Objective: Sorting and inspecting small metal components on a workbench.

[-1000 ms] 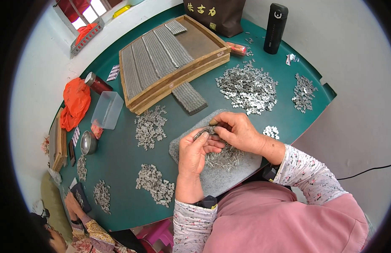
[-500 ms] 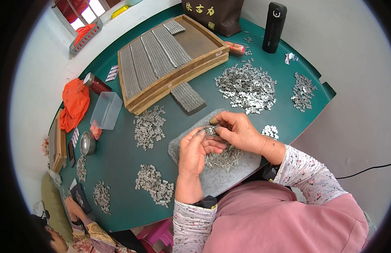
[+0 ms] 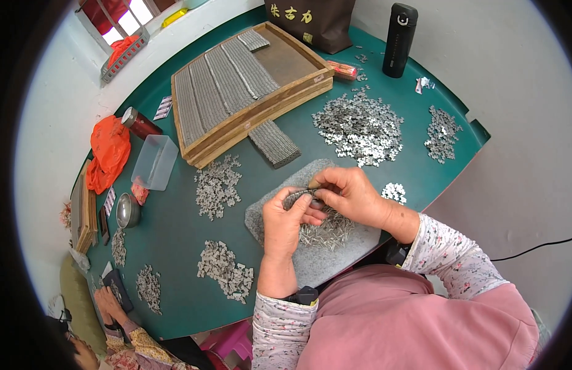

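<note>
Little changed against the views a second and half a second back: both hands at the same spot above the grey pad [image 3: 335, 262], only the fingers shifted slightly. Suggests slow, repeated fine work in place rather than a reach elsewhere.

Left hand [image 3: 285, 223] closed on one end of a short strip of small metal pieces [image 3: 300, 195], fingers curled round it. Right hand [image 3: 351, 196] pinched on the other end, thumb and forefinger pressed together at the strip. Strip held just above the pad, near the counter [image 3: 175, 228] edge closest to the person. Loose silver pieces [image 3: 326, 233] heaped on the pad directly beneath the hands.

Open green surface left of the pad, between two small piles [image 3: 217, 185]. Large pile [image 3: 360, 126] toward the far right side, wooden tray [image 3: 236, 92] at the far edge, black flask [image 3: 399, 40] by the far corner. Another person's hand [image 3: 107, 302] at the near left corner, well apart.
</note>
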{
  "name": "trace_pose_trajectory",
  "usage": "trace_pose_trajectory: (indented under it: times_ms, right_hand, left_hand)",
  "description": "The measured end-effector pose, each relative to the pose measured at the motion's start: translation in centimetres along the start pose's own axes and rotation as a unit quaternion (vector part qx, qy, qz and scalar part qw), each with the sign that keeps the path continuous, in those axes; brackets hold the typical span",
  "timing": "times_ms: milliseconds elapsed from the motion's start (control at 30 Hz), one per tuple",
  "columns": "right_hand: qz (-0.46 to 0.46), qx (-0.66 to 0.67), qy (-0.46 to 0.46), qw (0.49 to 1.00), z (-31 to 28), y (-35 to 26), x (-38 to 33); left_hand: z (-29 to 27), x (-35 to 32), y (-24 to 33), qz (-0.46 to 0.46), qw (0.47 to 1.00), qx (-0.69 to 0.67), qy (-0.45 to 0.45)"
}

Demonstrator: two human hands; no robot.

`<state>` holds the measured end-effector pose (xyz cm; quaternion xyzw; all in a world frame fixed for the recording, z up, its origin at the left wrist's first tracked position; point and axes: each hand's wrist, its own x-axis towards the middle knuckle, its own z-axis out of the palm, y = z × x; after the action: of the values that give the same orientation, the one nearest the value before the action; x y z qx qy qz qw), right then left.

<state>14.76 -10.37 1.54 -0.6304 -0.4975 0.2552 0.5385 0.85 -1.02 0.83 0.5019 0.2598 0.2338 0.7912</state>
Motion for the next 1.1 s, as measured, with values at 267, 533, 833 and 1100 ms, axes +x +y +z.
trace_pose_trajectory:
  times_ms: [267, 533, 833, 1100]
  right_hand:
    - [-0.073, -0.071, 0.024, 0.995, -0.7, -0.8, -0.7]
    - [-0.075, -0.143, -0.012, 0.987, -4.0, -0.1, -2.2]
    - [-0.025, -0.202, 0.064, 0.977, -7.5, 0.3, -4.6]
    - [0.055, -0.194, 0.128, 0.971, -10.6, 0.8, -5.8]
  left_hand:
    - [0.3, -0.1, -0.2, 0.031, 0.998, 0.053, -0.005]
    - [0.5, -0.3, 0.3, 0.015, 1.000, 0.009, 0.019]
    - [0.3, -0.4, -0.1, 0.019, 0.999, -0.027, 0.023]
    - [0.4, -0.3, 0.1, -0.004, 1.000, -0.027, 0.008]
